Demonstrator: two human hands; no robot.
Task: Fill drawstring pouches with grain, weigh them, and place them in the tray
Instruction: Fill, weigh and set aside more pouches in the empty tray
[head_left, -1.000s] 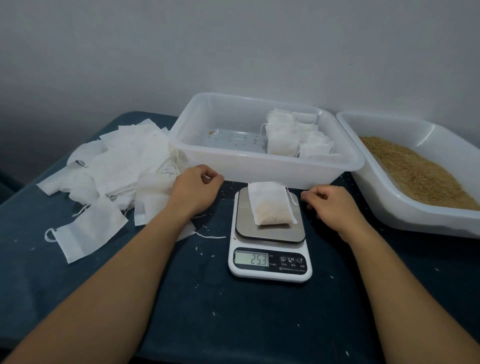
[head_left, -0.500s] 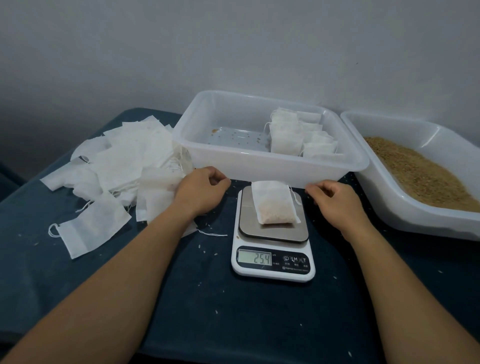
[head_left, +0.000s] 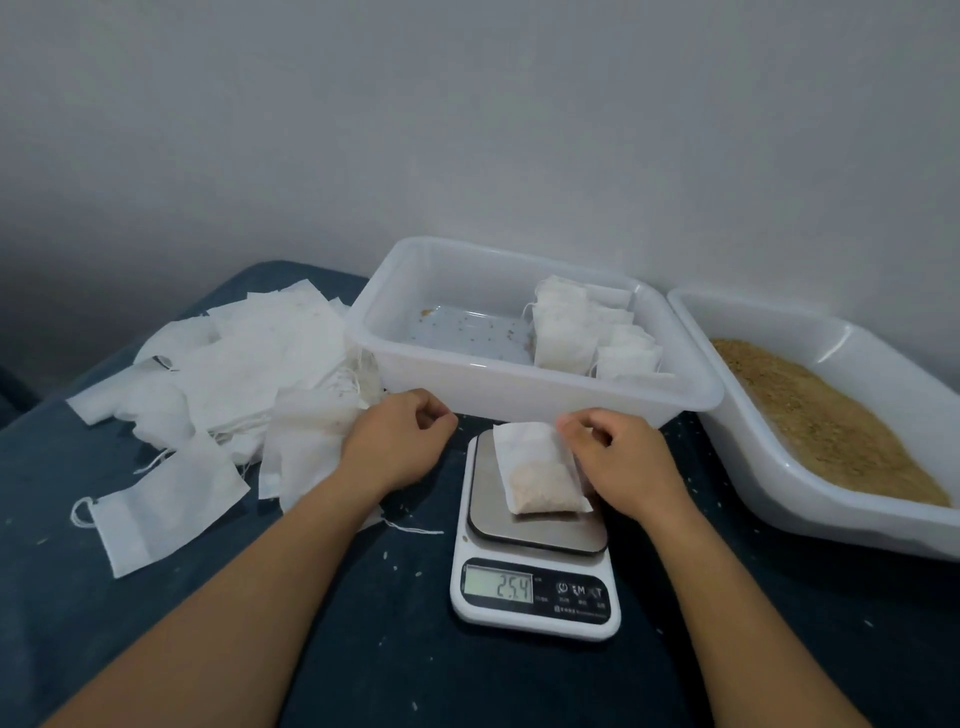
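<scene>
A filled white pouch (head_left: 535, 473) lies on the steel plate of the kitchen scale (head_left: 535, 592), whose display reads 25.4. My right hand (head_left: 623, 462) is over the pouch's right edge, its curled fingers closing on the upper right corner. To the left of the scale, my left hand (head_left: 395, 441) rests on the table, loosely curled and holding nothing. Behind the scale stands the clear plastic tray (head_left: 519, 400) with several filled pouches (head_left: 566, 332) at its right end. A second tub (head_left: 831, 525) at the right holds brown grain (head_left: 810, 415).
A loose pile of empty white drawstring pouches (head_left: 249, 374) covers the table's left side, one lying apart (head_left: 161, 514) nearer to me. Stray grains dot the dark blue table top (head_left: 363, 649). A grey wall rises right behind the tubs.
My right hand has moved left from beside the scale onto the pouch's right edge. The scale reading rose from 25.3 to 25.4. My left hand stayed put.
</scene>
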